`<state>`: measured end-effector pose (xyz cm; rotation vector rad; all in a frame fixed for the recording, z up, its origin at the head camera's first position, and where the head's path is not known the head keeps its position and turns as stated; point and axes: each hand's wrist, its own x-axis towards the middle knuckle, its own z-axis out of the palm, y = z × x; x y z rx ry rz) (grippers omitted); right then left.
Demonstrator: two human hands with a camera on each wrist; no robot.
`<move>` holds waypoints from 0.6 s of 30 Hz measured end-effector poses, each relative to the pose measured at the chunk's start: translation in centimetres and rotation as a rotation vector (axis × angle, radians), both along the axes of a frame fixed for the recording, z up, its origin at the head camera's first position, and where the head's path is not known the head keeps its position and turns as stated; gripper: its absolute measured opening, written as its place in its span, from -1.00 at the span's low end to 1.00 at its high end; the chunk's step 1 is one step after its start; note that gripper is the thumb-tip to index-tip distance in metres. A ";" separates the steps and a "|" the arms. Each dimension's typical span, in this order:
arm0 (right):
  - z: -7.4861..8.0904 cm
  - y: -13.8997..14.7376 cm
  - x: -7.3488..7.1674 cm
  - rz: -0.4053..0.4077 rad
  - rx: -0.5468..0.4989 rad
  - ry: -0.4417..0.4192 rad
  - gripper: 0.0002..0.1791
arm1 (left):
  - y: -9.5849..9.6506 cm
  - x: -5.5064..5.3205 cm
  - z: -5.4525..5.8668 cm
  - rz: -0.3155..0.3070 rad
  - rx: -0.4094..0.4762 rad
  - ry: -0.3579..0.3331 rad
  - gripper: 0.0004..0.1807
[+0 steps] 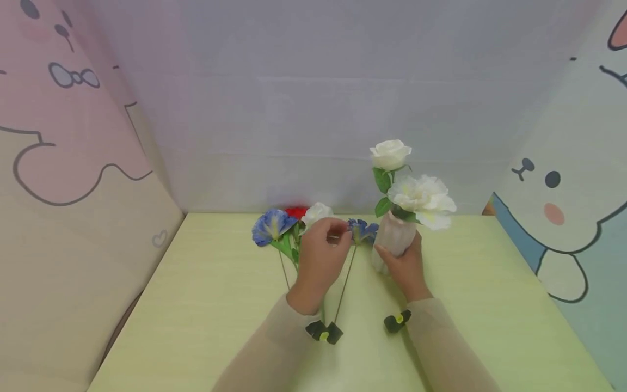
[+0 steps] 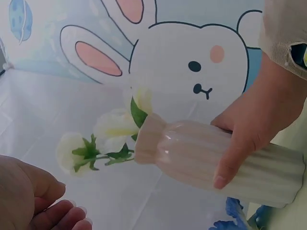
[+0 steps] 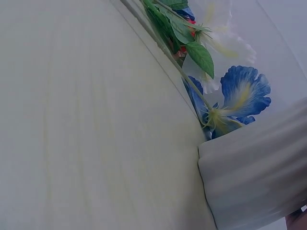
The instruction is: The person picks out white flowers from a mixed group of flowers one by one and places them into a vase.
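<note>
Hands at flowers and vase
Left hand (image 1: 320, 256) pinched white flower (image 1: 317, 213); right hand (image 1: 405, 267), three o'clock, gripped slippery, fragile vase (image 1: 394, 235) mid-body.

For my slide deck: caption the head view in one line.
Right hand grips a ribbed vase holding two white flowers; left hand reaches among loose flowers on the table.
</note>
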<state>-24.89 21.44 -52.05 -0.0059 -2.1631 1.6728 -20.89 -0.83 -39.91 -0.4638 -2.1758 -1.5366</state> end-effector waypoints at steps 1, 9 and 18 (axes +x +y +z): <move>0.4 -0.2 0.3 0.004 -0.003 -0.004 0.06 | -0.4 0.2 -0.3 0.030 -0.001 0.017 -0.90; 3.2 -1.4 1.9 0.016 0.002 0.004 -0.01 | -2.8 2.2 -4.0 0.252 -0.131 0.157 -0.89; 2.4 -0.9 1.3 0.002 0.014 -0.002 0.02 | -4.0 2.1 -7.5 0.229 -0.116 0.021 -0.85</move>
